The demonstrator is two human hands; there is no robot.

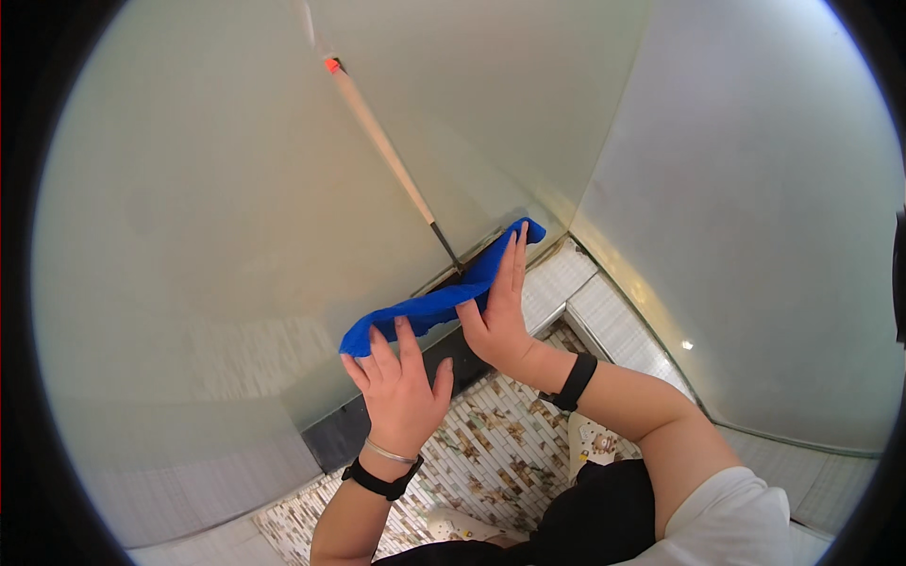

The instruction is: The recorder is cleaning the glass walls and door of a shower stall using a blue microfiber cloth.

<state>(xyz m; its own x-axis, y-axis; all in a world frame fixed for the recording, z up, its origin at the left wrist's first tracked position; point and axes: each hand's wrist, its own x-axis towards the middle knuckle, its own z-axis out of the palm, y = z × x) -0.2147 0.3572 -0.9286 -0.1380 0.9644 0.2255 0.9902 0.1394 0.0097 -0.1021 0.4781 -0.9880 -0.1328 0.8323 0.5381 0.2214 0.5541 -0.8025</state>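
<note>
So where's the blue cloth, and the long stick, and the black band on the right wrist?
Blue cloth (429,307): head view, about the middle of its length.
Long stick (384,146): head view, on its pale shaft.
Black band (576,381): head view, middle of its strap.

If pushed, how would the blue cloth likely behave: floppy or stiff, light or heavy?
The cloth is probably floppy, as its edge ripples between the left hand and right hand. It looks thin, so likely light. Pushed from one side, it may bunch up, since folds already show.
</note>
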